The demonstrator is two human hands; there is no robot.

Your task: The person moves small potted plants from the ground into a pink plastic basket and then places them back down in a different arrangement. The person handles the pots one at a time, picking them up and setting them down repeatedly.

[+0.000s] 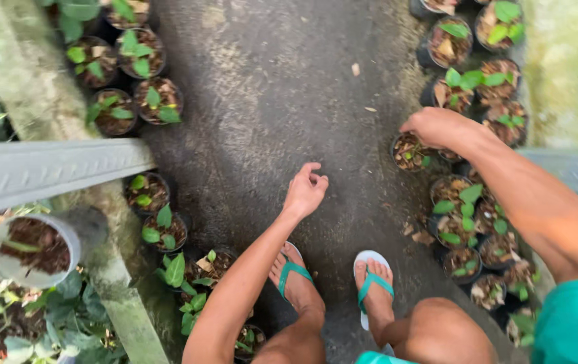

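Reaching: the right hand (437,126) bends down over a small black seedling pot (410,151) at the near edge of the right-hand pot cluster (477,87); its fingers curl over the rim and appear to touch it, though whether they truly grip it cannot be told.
Left hand: the left hand (306,191) hangs over the bare concrete path (269,94), fingers loosely half-curled, holding nothing.
Step in hand: judged from the pose, taking hold of that one pot at the edge of the row.
Next move calls for: a firm hold on the rim and a straight lift, so the neighbouring seedlings (461,209) just beside it are not brushed.
Edges: the left pot row (134,74) and a grey metal rail (53,172) border one side; the right cluster and a mossy kerb (565,67) border the other.
Open room: the path between both rows is wide and bare ahead of the sandalled feet (333,286).
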